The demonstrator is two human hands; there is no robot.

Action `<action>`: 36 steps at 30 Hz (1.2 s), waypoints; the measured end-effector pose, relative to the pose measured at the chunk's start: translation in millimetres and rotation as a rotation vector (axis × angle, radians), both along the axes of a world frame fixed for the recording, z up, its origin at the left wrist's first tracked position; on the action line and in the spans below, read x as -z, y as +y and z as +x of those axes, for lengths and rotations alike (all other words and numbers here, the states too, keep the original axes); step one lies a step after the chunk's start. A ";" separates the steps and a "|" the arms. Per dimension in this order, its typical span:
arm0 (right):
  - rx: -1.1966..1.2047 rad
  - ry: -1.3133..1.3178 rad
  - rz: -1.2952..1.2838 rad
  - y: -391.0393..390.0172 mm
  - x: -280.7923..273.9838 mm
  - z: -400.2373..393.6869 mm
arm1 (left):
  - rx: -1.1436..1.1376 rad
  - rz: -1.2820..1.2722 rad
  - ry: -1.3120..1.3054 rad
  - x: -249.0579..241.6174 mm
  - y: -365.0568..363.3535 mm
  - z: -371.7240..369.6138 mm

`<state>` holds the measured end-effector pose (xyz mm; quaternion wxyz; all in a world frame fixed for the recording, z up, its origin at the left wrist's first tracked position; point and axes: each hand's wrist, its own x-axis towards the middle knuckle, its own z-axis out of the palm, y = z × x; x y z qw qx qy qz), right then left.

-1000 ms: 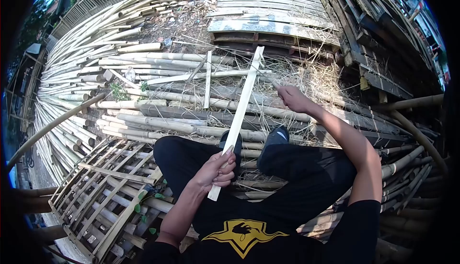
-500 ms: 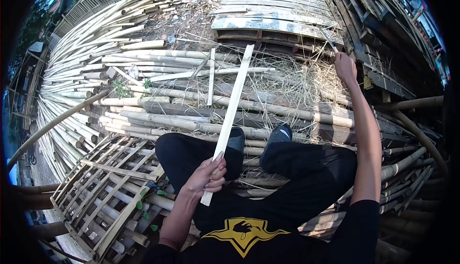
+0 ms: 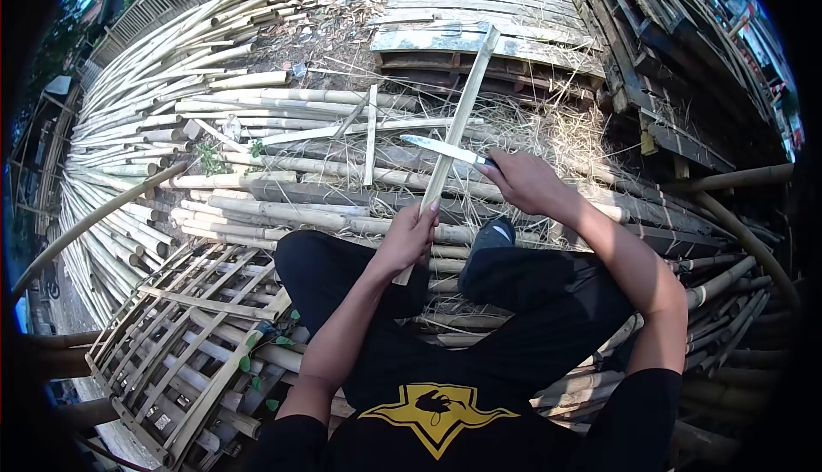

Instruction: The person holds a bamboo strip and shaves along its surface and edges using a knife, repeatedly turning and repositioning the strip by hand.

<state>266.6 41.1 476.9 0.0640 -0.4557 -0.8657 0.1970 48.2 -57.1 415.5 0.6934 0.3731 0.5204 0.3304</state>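
My left hand (image 3: 409, 237) is closed round the lower part of a flat, pale bamboo strip (image 3: 468, 95), which points up and slightly right, with a short end below the fist. My right hand (image 3: 527, 183) grips the dark handle of a knife. The knife's blade (image 3: 441, 148) points left and lies across the strip, above my left hand. Whether the edge bites into the strip I cannot tell.
Bamboo poles (image 3: 231, 104) lie stacked at the left and under my legs. A wooden pallet (image 3: 488, 44) stands ahead, with more pallets (image 3: 676, 53) piled at the right. A woven bamboo lattice (image 3: 193, 344) is at the lower left. Dry straw (image 3: 556, 130) covers the ground ahead.
My right hand has come in from the far right with the knife, bringing the blade over the strip. My left hand has moved up and right with the strip, which tilts more to the right.
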 end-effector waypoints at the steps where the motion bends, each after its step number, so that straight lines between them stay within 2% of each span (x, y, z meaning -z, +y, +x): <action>1: -0.003 -0.004 0.006 1.7 2.5 0.7 | -0.010 0.013 -0.006 4.4 1.3 -0.6; 3: -0.080 -0.079 0.052 0.7 19.4 6.7 | 0.007 -0.067 -0.055 19.0 -3.2 -0.9; 5: -0.078 -0.088 0.103 4.5 29.9 12.2 | 0.002 0.131 0.204 39.7 -6.5 6.4; 6: -0.076 -0.120 0.070 5.1 30.3 13.3 | 0.010 0.146 0.290 43.0 -6.2 6.7; 9: -0.081 -0.128 0.040 4.0 39.3 12.0 | -0.003 0.284 0.431 51.7 -5.9 9.4; 12: -0.068 -0.104 0.038 4.1 46.4 12.4 | -0.016 0.204 0.378 53.1 -6.6 10.0; 16: -0.061 -0.146 0.028 19.0 58.0 23.2 | 0.007 0.241 0.394 54.2 -11.1 12.3; 18: -0.025 -0.171 0.042 28.2 62.4 36.0 | 0.010 0.100 0.235 48.5 -14.7 14.6; 22: 0.023 -0.206 0.086 39.4 72.3 51.7 | 0.048 0.212 0.385 48.3 -17.3 18.5; 29: -0.006 -0.311 0.192 52.1 64.6 71.4 | 0.074 0.284 0.397 57.2 -20.0 23.0; 33: -0.005 -0.376 0.134 57.8 68.2 79.2 | 0.110 0.229 0.375 38.1 -27.5 20.0; 35: 0.078 -0.326 0.252 68.2 68.4 94.8 | 0.157 0.161 0.344 37.2 -32.3 18.1; 36: 0.133 -0.437 0.182 67.1 50.3 98.3 | 0.175 0.190 0.348 36.3 -39.5 17.5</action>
